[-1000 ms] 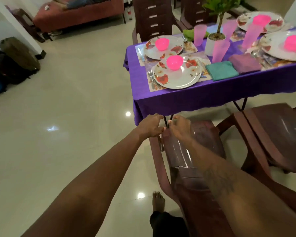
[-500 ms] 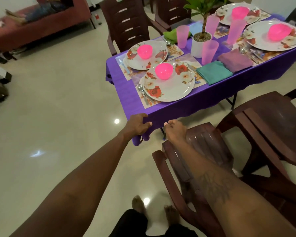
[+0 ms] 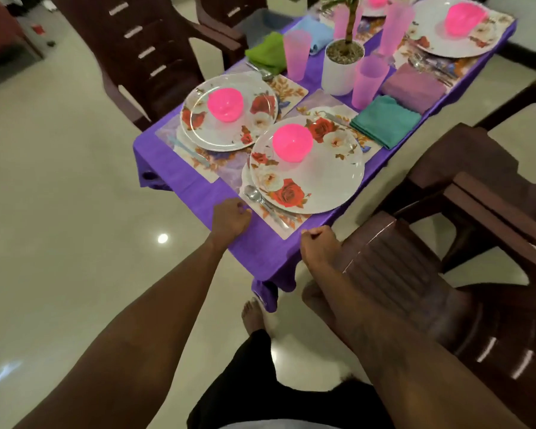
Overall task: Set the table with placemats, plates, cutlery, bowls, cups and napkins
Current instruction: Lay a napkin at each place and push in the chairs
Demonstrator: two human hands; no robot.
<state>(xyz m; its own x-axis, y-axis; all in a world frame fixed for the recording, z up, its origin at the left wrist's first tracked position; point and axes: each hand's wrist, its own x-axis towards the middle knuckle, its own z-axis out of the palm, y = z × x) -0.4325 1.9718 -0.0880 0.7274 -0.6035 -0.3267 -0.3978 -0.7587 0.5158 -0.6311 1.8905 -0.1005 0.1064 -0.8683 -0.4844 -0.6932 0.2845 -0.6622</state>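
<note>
The left hand [image 3: 231,219] rests curled on the purple cloth [image 3: 260,252] at the table edge; whether it pinches the cloth cannot be told. The right hand [image 3: 319,247] is a loose fist, empty, beside the corner. Just beyond lie a spoon [image 3: 254,193], placemat [image 3: 287,226], plate [image 3: 319,184] and pink bowl [image 3: 292,143].

4 plates [image 3: 307,178], 4 bowls [image 3: 292,143].

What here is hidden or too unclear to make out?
- Far plate, head view: mostly cut off by the top edge and screened by the pink cups.
- Left hand on the purple tablecloth: whether it pinches the cloth is unclear.
- Cutlery by the purple napkin: blurred, pieces indistinguishable.
</note>
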